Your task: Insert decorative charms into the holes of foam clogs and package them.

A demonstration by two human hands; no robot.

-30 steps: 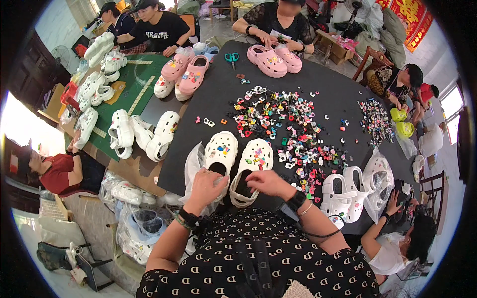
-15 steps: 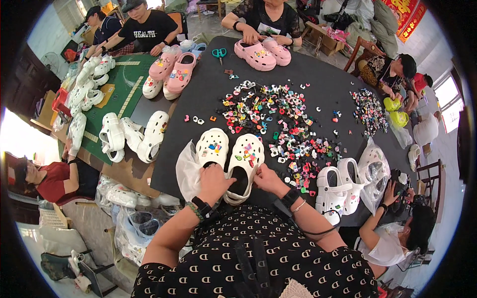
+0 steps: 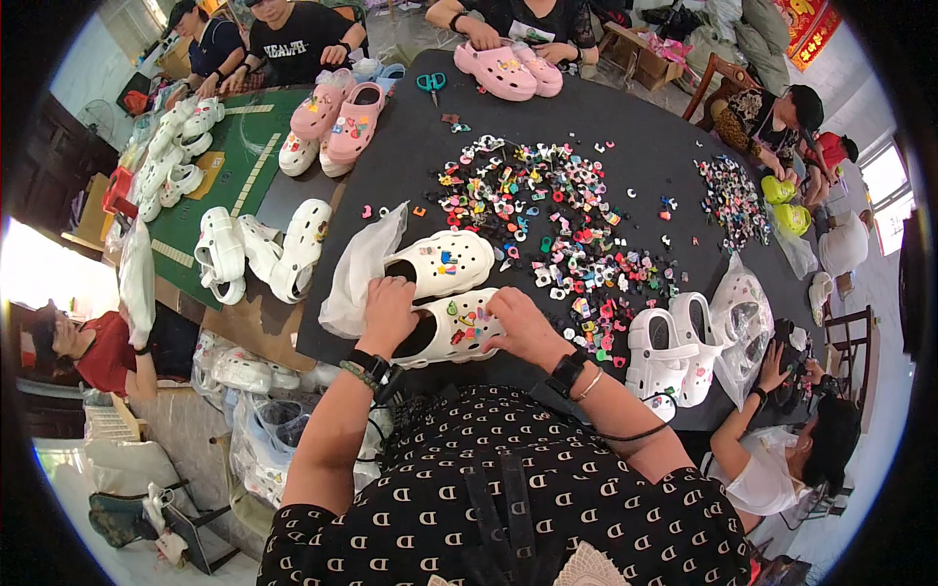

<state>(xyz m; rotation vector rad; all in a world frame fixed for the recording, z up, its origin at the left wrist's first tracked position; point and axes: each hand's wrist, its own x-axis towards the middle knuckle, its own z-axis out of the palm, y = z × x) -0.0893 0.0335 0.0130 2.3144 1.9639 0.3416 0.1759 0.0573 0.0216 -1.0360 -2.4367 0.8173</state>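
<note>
Two cream-white clogs lie side by side before me, turned sideways with their toes to the right. Colourful charms dot the tops of the near clog (image 3: 442,341) and the far clog (image 3: 467,256). My left hand (image 3: 391,311) is closed at the heel end of the near clog, its fingertips close to the far clog's opening; whether it also holds that one I cannot tell. My right hand (image 3: 526,327) wraps round the toe of the near clog, thumb at the near side. Beside the far clog's heel lies a crumpled clear plastic bag (image 3: 363,269).
Loose shoe charms (image 3: 528,200) spread beyond the clogs on the black table (image 3: 391,161). White clogs (image 3: 669,356) and a bagged pair (image 3: 743,317) stand to the right. Teal scissors (image 3: 431,86) and pink clogs (image 3: 354,127) lie farther off. Several co-workers sit around.
The two clogs have turned from toes pointing away to toes pointing right. My left hand has shifted to the heel end, and my right hand from the heel side to the near clog's toe.
</note>
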